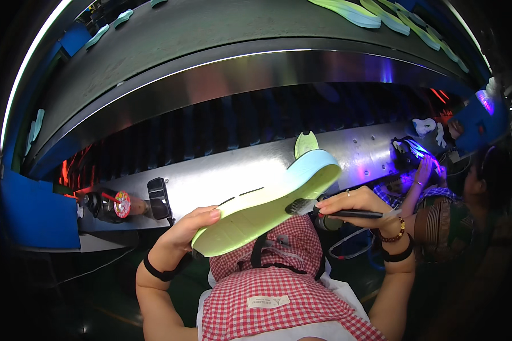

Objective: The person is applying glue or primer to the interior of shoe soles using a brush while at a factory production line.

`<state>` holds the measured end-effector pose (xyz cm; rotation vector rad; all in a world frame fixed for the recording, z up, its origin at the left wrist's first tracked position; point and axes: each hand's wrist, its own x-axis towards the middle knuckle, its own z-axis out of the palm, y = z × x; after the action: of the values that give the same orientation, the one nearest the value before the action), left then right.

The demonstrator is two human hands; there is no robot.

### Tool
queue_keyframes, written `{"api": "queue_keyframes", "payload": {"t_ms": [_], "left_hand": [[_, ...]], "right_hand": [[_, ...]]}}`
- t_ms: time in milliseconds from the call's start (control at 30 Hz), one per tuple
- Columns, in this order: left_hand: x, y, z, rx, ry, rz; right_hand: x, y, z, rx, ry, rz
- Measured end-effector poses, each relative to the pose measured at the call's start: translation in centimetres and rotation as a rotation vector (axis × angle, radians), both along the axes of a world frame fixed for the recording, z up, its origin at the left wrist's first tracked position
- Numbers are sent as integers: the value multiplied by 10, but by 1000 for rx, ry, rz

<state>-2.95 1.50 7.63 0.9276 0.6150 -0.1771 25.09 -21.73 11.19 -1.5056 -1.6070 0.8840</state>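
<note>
Shoe sole [256, 219], yellow-green fading blue: tilted, extending rightward from left hand [189, 228], which grips one end | right hand [361, 200]: holding black-handled brush [355, 214], bristles at sole face | advisable: firm left grip, light even strokes | metal worktop [210, 173]: beyond both hands

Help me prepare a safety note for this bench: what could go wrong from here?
The left hand grips the pale yellow-green and blue curved shoe sole near one end, so it could twist or slip under the black-handled, dark-bristled brush in the right hand. On the silver metal bench, the dark, cup-like container sits near the black, rounded rectangular object; a knock might tip it over.
</note>
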Motion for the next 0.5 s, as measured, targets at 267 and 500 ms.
{"api": "queue_keyframes", "payload": {"t_ms": [267, 500], "left_hand": [[-1, 5, -8, -36, -60, 61], [-9, 13, -19, -33, -127, 183]], "right_hand": [[13, 0, -8, 39, 10, -76], [11, -12, -5, -145, 69, -98]]}}
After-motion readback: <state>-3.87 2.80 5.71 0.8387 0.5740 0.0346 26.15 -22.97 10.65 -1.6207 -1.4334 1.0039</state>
